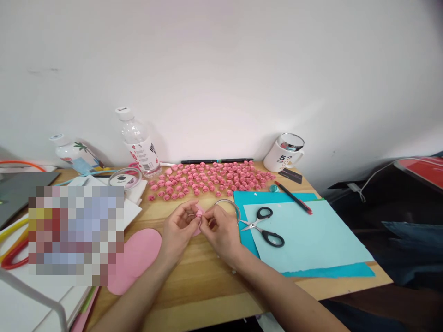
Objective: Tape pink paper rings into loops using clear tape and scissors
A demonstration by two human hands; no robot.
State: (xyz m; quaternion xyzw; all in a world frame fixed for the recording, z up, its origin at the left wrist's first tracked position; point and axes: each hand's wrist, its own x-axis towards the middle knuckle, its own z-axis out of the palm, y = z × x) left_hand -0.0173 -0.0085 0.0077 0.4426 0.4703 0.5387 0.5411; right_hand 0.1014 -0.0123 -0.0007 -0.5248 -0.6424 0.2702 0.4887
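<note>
Near the middle of the wooden table (204,286), my left hand (180,228) and my right hand (221,230) meet at a small piece of pink paper (199,214). Fingers of both hands pinch it, and part of it is curled. A roll of clear tape (232,203) lies behind my right hand. Beside my left forearm is a flat pink paper shape (136,256) with rounded edges. Many small rolled pink paper roses (204,179) are spread behind the hands. Black-handled scissors (265,226) lie partly open on light blue paper (311,235), right of my right hand.
A clear bottle (140,147) and a white mug (284,154) stand by the wall. A red and black pen (294,198) crosses the blue sheets, near a dark card (290,176). Papers and a blurred-out item (76,235) cover the left side. The table's edge runs along the right.
</note>
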